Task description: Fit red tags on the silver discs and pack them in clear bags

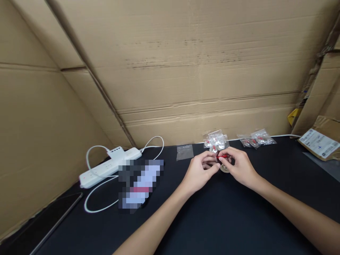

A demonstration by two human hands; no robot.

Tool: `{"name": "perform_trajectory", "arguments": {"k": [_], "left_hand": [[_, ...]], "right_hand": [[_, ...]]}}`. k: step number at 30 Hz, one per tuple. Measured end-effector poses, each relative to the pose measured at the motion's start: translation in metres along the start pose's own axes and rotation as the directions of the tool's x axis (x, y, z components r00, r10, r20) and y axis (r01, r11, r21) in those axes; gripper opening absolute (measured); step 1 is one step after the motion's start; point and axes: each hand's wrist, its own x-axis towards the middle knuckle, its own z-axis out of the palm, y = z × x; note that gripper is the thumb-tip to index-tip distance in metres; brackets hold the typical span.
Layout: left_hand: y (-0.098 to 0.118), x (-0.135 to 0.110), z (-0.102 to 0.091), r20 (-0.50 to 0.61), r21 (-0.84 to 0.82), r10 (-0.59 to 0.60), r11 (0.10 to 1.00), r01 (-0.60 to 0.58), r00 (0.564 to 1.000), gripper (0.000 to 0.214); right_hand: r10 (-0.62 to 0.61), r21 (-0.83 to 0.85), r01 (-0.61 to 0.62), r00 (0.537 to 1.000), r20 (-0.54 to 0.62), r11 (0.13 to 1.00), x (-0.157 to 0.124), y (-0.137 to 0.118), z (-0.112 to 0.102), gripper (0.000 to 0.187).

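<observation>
My two hands meet near the back of the black table. With its fingertips my left hand [202, 170] grips a small dark round piece [217, 156], partly hidden by the fingers. A thin red string-like piece [223, 156] is pinched between thumb and fingers of my right hand [239, 166]; it lies against the dark piece. Just beneath the fingers is a pale beige disc [225, 170] with dark marks, partly covered; whether a finger touches it I cannot tell. Clear plastic bags [216, 138] with red and silvery contents lie right behind my hands.
More clear bags [256, 139] with red bits lie to the right, and a flat clear bag [185, 152] to the left. A white power strip [106, 170] with looping cables, a pixelated object [142, 186] and a dark flat device [53, 223] occupy the left. Cardboard walls [186, 71] enclose the table; a labelled package [320, 143] lies right.
</observation>
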Motion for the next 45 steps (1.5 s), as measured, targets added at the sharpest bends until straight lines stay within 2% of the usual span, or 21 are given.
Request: {"name": "perform_trajectory", "arguments": {"k": [9,17,22,31,35,39,45], "left_hand": [[0.01,0.0,0.001,-0.007,-0.276,-0.08,0.958,0.075,0.997,0.015],[0.003,0.001,-0.002,0.001,-0.476,-0.206,0.86,0.182,0.979,0.012],[0.004,0.003,-0.004,-0.009,-0.445,-0.206,0.877,0.181,0.978,0.014],[0.009,0.001,-0.003,-0.008,-0.423,-0.157,0.896,0.139,0.988,0.012],[0.01,0.002,-0.005,-0.026,-0.336,-0.137,0.934,0.12,0.99,0.014],[0.013,0.002,-0.008,-0.02,-0.213,-0.067,0.975,0.061,0.998,0.011],[0.015,0.002,-0.006,-0.013,-0.177,-0.062,0.983,0.058,0.998,0.005]], "right_hand": [[-0.097,-0.05,0.095,0.994,-0.041,0.994,-0.002,-0.006,-0.001,0.012],[-0.188,0.004,0.188,0.982,-0.033,0.982,-0.005,-0.008,0.001,0.018],[-0.168,-0.053,0.165,0.984,-0.063,0.985,-0.005,-0.01,0.0,0.016],[-0.174,-0.019,0.173,0.983,-0.063,0.985,-0.005,-0.013,0.0,0.016],[-0.163,-0.005,0.163,0.985,-0.058,0.987,-0.006,-0.011,0.001,0.015],[-0.156,-0.002,0.156,0.986,-0.059,0.988,-0.007,-0.011,0.001,0.014],[-0.171,0.008,0.172,0.983,-0.065,0.985,-0.008,-0.015,0.002,0.014]]}}
